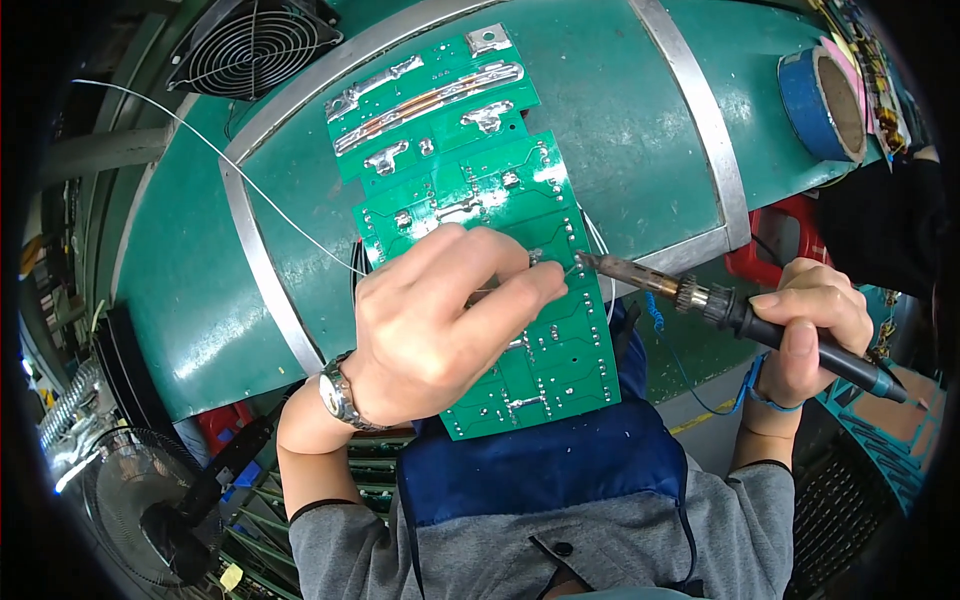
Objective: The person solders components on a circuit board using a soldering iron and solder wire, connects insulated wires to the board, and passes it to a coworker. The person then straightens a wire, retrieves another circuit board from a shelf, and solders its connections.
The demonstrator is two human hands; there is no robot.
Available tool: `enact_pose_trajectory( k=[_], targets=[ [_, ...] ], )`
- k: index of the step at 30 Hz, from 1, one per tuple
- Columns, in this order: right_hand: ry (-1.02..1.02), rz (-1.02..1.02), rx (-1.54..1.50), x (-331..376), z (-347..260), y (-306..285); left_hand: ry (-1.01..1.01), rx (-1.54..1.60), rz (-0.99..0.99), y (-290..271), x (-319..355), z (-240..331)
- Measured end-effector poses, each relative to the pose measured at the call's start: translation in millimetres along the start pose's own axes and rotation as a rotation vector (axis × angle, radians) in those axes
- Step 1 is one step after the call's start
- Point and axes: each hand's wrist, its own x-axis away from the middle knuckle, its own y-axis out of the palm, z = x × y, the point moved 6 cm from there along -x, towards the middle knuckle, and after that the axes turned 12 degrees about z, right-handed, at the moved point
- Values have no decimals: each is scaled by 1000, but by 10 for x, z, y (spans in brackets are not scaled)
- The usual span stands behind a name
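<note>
A green circuit board (580,375) lies solder side up, reaching from the bench over its near edge towards my lap. Above its middle is my left hand (430,320), thumb and finger pinched together on a thin silvery solder wire (255,185). The wire's long tail curves away to the upper left. My right hand (810,320) is wrapped round the black handle of a soldering iron (690,293). The iron's tip is at the board's right side, close to the left fingertips; whether it touches a joint is too small to tell.
The green bench (630,150) has metal strips across it. A blue tape roll (815,105) stands at the right, with a red stool (775,240) below. A black fan (255,50) sits at the far left. From my right wrist strap (755,385) runs a blue cord (680,365).
</note>
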Motion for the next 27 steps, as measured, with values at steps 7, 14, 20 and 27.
enact_pose_trajectory(
  k=[7, 14, 20, 27],
  targets=[
    [-6, 7, -16, 66, -60, 21, -5, -25, -17, 8, 20, 55],
    [23, 42, -5, 131, -87, -174, -67, -24, -10, -103, 58, 157],
    [0, 1, -21, 204, -102, -83, -20, -76, -61, -11, 142, 244],
    [6, -7, -14, 237, -131, -94, -45, -88, -49, -17, 116, 296]
  ],
)
